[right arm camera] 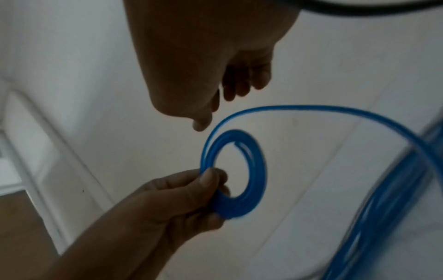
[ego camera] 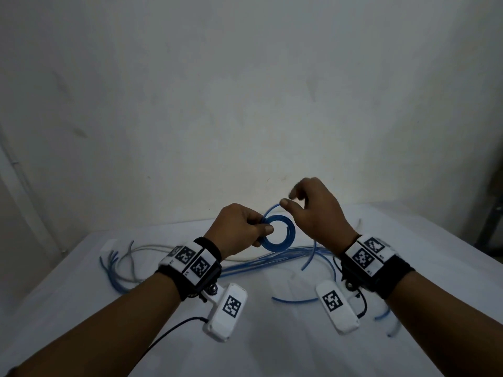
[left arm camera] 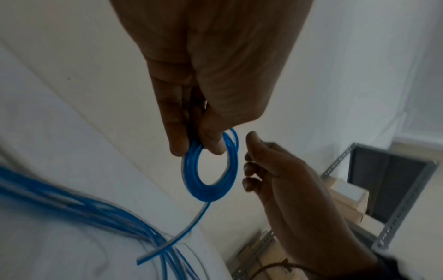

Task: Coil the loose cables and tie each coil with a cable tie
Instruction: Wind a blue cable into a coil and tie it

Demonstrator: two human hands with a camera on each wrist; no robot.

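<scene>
A small coil of blue cable point(ego camera: 275, 246) point(left arm camera: 208, 193) point(right arm camera: 260, 170) hangs above the table. My left hand point(ego camera: 261, 225) point(left arm camera: 196, 145) point(right arm camera: 215, 181) pinches its left side between thumb and fingers. One loose strand point(right arm camera: 299, 109) curves off the top of the coil, and its free end point(ego camera: 307, 263) point(left arm camera: 153, 253) hangs down over the table. My right hand point(ego camera: 292, 198) point(left arm camera: 254, 153) point(right arm camera: 215, 109) hovers just right of and above the coil with its fingers loosely curled. Its thumb is beside the strand and holds nothing.
A bundle of loose blue cables point(ego camera: 258, 261) point(left arm camera: 84, 208) and a white cable point(ego camera: 130, 251) lie across the white-covered table point(ego camera: 245, 355). More blue pieces point(ego camera: 294, 299) lie near me. A small white object point(ego camera: 109, 244) sits at the far left. A metal rack point(left arm camera: 395, 208) stands at the right.
</scene>
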